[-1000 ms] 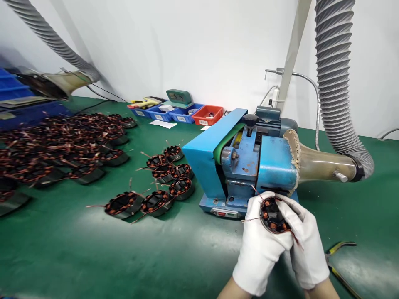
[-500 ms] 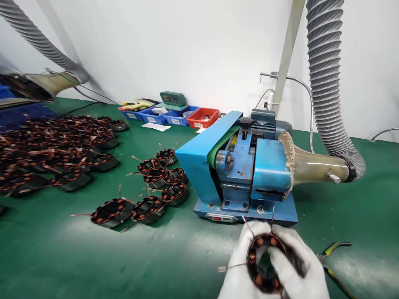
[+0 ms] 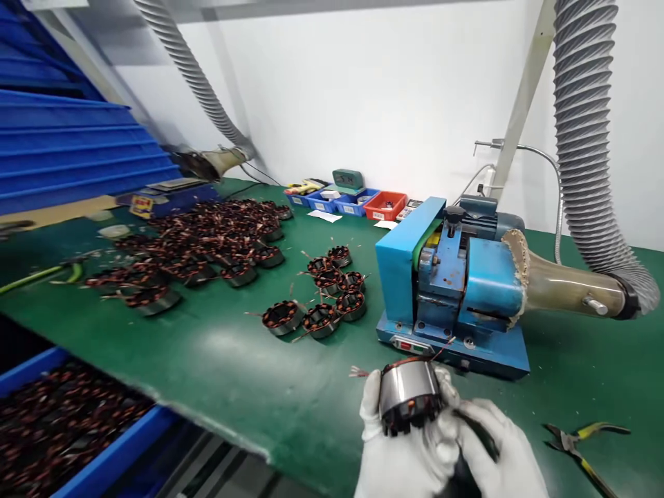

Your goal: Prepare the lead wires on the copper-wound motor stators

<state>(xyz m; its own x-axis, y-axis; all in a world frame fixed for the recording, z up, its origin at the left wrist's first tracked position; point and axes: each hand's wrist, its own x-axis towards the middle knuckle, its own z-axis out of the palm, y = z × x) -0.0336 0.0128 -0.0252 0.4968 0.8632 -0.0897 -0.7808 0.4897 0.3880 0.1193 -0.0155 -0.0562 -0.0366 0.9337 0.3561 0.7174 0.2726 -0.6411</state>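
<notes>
My left hand [image 3: 389,449], in a white glove, grips a motor stator [image 3: 409,387] near the bench's front edge. The stator is tilted, with its smooth steel outer ring towards me and thin lead wires sticking out left and upper right. Close against it on the right is my gloved right hand [image 3: 498,443], its fingers closed around a dark elongated object [image 3: 480,434] whose kind I cannot make out. Several wound stators [image 3: 321,319] lie in a small group on the green bench, left of the blue belt sander [image 3: 404,277].
Many more stators [image 3: 218,235] are heaped at the left. A blue crate [image 3: 124,456] full of them stands below the bench edge. Cutting pliers [image 3: 570,439] lie at the right. Small bins [image 3: 384,206] line the wall. A grey hose [image 3: 586,124] joins the sander's duct.
The view has swung left, bringing the crate and bench edge into sight. The stator has been tipped in my left hand, from its open ring facing me to its steel side.
</notes>
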